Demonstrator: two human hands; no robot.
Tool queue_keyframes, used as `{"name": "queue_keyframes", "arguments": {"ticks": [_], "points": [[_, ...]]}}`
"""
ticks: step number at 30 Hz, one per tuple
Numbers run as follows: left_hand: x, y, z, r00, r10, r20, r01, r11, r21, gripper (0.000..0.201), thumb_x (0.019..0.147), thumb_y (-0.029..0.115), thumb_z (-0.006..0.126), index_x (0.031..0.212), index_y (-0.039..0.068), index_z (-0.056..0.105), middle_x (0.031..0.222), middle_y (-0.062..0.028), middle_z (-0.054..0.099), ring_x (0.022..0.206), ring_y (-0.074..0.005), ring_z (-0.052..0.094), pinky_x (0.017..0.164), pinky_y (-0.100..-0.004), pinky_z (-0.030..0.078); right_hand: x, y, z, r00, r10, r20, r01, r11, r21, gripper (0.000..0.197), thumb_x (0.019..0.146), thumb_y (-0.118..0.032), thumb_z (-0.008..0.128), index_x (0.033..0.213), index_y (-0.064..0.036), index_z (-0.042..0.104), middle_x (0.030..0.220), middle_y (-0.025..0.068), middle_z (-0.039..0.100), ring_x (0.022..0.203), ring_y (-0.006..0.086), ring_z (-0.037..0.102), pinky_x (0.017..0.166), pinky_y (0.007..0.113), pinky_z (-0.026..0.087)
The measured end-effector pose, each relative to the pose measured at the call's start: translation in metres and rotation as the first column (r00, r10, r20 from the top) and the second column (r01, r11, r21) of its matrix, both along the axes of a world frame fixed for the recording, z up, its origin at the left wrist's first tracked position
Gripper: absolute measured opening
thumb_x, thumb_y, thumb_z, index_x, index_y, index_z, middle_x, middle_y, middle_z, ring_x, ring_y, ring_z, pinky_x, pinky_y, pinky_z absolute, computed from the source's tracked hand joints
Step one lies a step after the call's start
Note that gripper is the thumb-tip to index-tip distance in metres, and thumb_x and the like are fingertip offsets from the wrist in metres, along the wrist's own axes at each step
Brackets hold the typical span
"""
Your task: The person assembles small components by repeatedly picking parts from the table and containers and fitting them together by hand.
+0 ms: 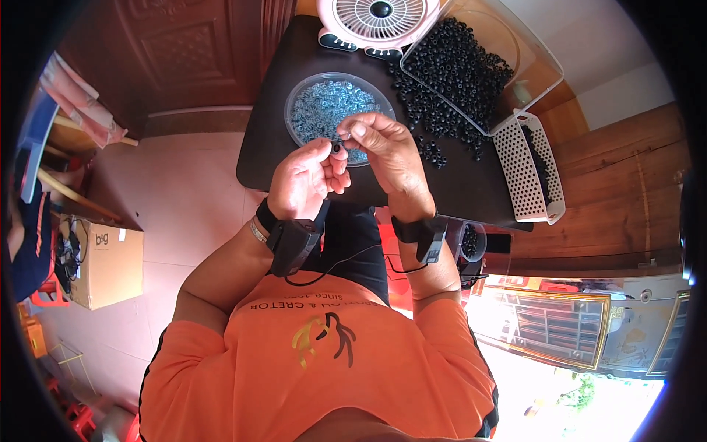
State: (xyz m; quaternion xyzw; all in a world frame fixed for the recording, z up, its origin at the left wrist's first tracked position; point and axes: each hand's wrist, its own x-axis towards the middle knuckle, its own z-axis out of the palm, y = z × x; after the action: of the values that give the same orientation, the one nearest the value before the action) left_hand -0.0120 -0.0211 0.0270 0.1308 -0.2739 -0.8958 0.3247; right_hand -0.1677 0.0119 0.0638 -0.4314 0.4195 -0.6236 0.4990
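Between the thumb and fingertips of my left hand (305, 175) is a small black ring-shaped piece (336, 148). Close against it, my right hand (387, 151) is closed in a pinch; whatever lies between its fingertips is too small to name. Both hands are held over the near rim of a round transparent tub (289, 118), which contains many small translucent bluish pieces (328, 105). To the right, a large heap of black ring-shaped pieces (453, 74) spreads over the dark table (258, 151), with a small cluster (431, 152) nearer my right hand.
A pink fan (381, 10) stands at the table's far edge. Beside the heap are a transparent-walled bin (541, 55) and a white perforated basket (519, 173). A small container (471, 239) of black pieces sits by my right forearm. Left on the floor is a cardboard box (114, 265).
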Motion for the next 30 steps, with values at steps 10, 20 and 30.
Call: {"name": "queue_keyframes", "arguments": {"ticks": [10, 20, 30], "points": [[-0.007, 0.013, -0.006, 1.000, -0.009, 0.006, 0.008, 0.999, 0.044, 0.024, 0.093, 0.030, 0.046, 0.088, 0.007, 0.054, 0.078, -0.0031, 0.053, 0.072, -0.0159, 0.055, 0.065, -0.0276, 0.043, 0.019, 0.023, -0.013, 0.697, -0.427, -0.576, 0.171, 0.879, -0.444, 0.004, 0.080, -0.003, 0.067, 0.084, -0.0037, 0.067, 0.084, 0.0064, 0.065, 0.077, 0.0194, 0.061, 0.070, 0.031, 0.049], [-0.010, 0.024, 0.003, 0.998, 0.048, 0.042, -0.053, 0.989, 0.138, 0.026, 0.098, 0.025, 0.038, 0.107, 0.005, 0.053, 0.097, -0.0024, 0.057, 0.088, -0.0118, 0.055, 0.078, -0.0283, 0.044, 0.028, 0.040, -0.025, 0.338, -0.669, -0.662, 0.155, 0.733, -0.662, 0.015, 0.073, -0.010, 0.070, 0.088, -0.0065, 0.067, 0.090, 0.0053, 0.066, 0.080, 0.0230, 0.063, 0.071, 0.034, 0.049], [-0.007, 0.035, -0.016, 0.990, -0.074, 0.120, 0.089, 0.988, -0.128, 0.024, 0.093, 0.028, 0.045, 0.098, 0.006, 0.053, 0.085, -0.0024, 0.056, 0.078, -0.0126, 0.054, 0.071, -0.0264, 0.042, -0.001, 0.062, -0.013, 0.525, -0.393, -0.755, 0.071, 0.904, -0.421, 0.021, 0.072, -0.009, 0.074, 0.091, -0.0059, 0.067, 0.091, 0.0076, 0.065, 0.086, 0.0250, 0.061, 0.076, 0.035, 0.050]]}}
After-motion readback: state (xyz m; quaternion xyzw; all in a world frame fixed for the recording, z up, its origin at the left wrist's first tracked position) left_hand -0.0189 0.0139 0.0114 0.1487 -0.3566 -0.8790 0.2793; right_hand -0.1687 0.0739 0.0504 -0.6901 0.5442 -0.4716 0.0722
